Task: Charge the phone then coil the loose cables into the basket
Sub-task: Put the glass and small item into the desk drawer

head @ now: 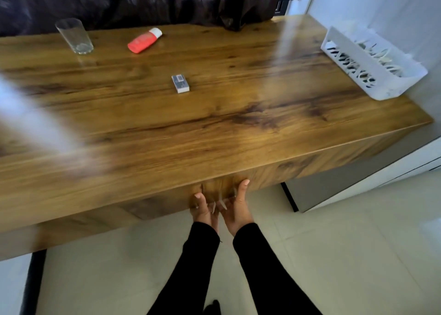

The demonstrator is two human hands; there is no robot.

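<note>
A white plastic basket [391,89] with cut-out sides stands at the table's far right edge, and coiled white cables [381,56] lie inside it. No phone is in view. My left hand [204,210] and my right hand [236,209] hang close together just below the front edge of the wooden table [214,128], palms turned towards each other, fingers apart. A few thin pale streaks show between them; blur hides what they are. Black sleeves cover both forearms.
On the table are an empty drinking glass [75,36] at the back left, a red tube with a white cap [144,41] lying flat, and a small white-grey box [180,83] near the middle. A dark curtain hangs behind; a white cabinet stands at the right.
</note>
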